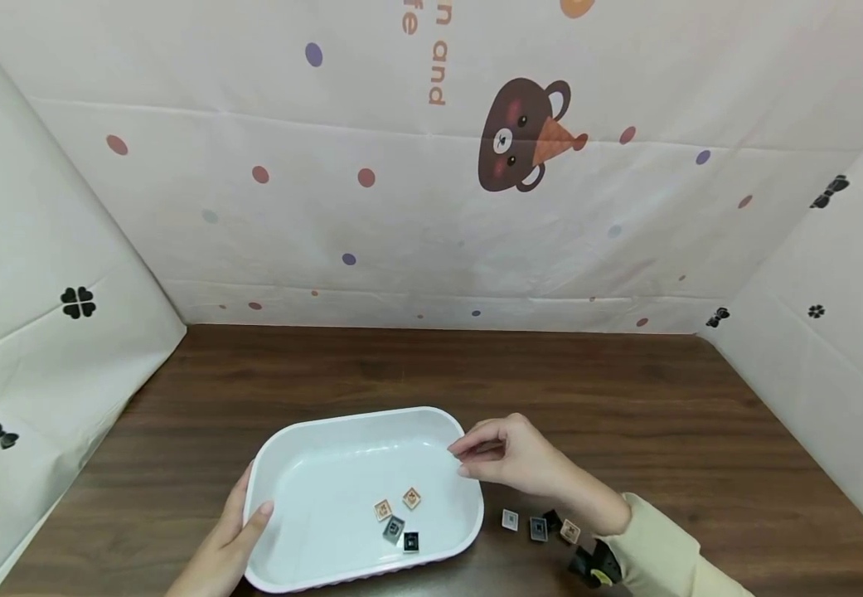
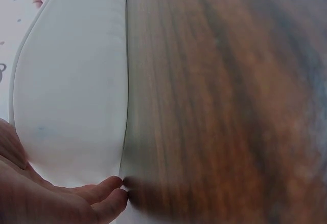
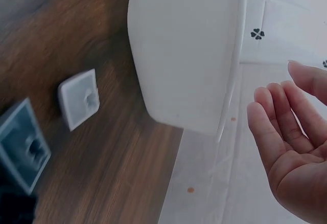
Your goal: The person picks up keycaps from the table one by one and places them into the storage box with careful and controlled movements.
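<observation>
Step in hand, as judged: sorting small square plastic-looking keycaps between tabletop and the glossy white rounded-rectangular tray (image 1: 341, 473); direction of transfer uncertain. Inside the tray, toward its near side: two tan keycaps (image 1: 412, 497), one grey keycap (image 1: 394, 529), one black keycap (image 1: 411, 542). Just beyond its right end: four loose keycaps (image 1: 539, 529). Right hand (image 1: 513, 454): above the tray's right rim, fingers bent, thumb apart from fingertips; no piece visible. Left hand (image 1: 228, 537): gripping the tray's left end, thumb over rim. Next move probably needs a right-hand pinch on one keycap, tray steadied.
</observation>
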Demonstrator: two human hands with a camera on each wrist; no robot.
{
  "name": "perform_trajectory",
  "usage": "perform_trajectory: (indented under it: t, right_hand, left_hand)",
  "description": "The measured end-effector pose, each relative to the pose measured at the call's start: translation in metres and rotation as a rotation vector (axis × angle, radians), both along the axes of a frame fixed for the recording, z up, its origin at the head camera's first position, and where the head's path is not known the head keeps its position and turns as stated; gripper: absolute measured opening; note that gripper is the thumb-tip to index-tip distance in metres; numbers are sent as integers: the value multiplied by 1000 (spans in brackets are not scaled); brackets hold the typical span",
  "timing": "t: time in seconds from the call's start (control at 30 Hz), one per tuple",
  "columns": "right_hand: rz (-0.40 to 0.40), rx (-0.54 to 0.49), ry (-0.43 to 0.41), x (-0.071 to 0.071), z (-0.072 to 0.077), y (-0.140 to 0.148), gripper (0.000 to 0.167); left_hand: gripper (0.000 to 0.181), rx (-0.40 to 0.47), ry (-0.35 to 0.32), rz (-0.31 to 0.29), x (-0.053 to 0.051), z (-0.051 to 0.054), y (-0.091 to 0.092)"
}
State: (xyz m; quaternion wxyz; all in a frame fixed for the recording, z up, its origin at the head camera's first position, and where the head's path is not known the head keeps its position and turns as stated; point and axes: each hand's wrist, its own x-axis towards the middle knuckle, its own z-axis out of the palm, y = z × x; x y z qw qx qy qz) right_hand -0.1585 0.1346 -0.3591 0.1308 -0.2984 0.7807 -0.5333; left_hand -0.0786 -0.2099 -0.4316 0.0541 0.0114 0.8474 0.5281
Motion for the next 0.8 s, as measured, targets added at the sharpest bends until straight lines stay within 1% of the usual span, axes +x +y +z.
perform_trajectory:
  t: [0.13,0.3,0.4,0.57,0.8]
  right_hand:
    - [-10,-8,22,-1,-2,10,23]
    - [-34,-3,30,-2,-3,22,23]
    - [-65,24,32,-1,-3,28,22]
    - [-99,59,65,1,-4,39,21]
    - [-130,72,60,6,-8,53,21]
  left_hand:
    - [60,4,9,5,0,-2,0]
    - [60,7,8,4,0,-1,0]
    - [60,27,0,-4,0,0,1]
    - [59,41,-10,-12,1,1,1]
    - [59,26,16,-15,1,1,1]
